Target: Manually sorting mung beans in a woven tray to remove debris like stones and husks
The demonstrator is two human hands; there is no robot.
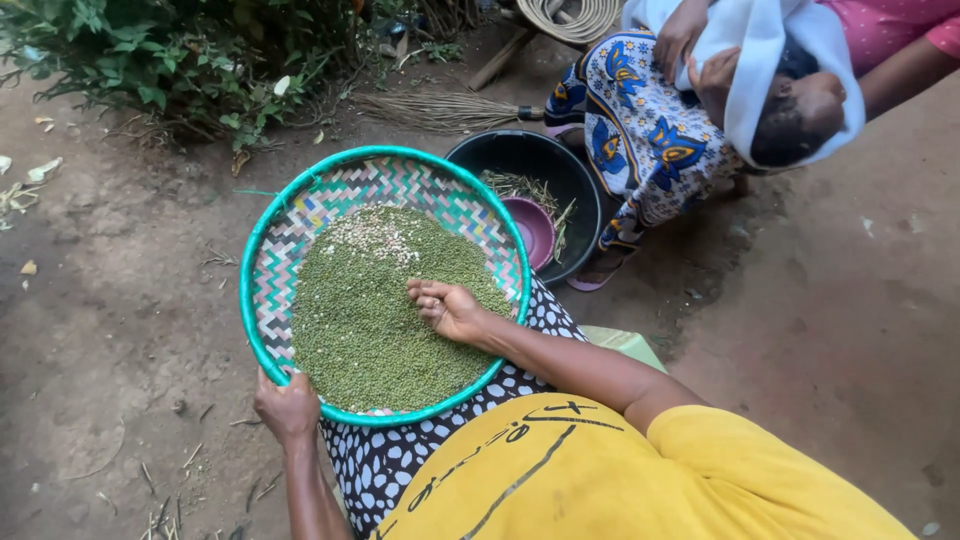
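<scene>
Far left: leafy shrub over bare dirt ground w/ scattered dry bits. Next, left hand clamped on the near-left rim of the woven tray, fingers curled over the green edge, thumb on top. Tray is round, shallow, zigzag weave w/ a teal rim, resting on the person's lap over a black-and-white spotted skirt. Inside it, a spread of small green grains, a paler patch toward the far side. Right hand lies on the grain near the middle-right, fingers loosely bunched as if pinching a few grains; can't tell if anything is actually between them. Handling, judged: tray prob light and stiffish at the rim but flexy in the weave, so best held at the rim, level; grains are loose, dry, roll easily and would spill if tipped. Right of the tray: black basin w/ a purple bowl and stalks inside, a twig broom behind it. Far right: another person seated in patterned cloth, holding a wrapped baby.
</scene>
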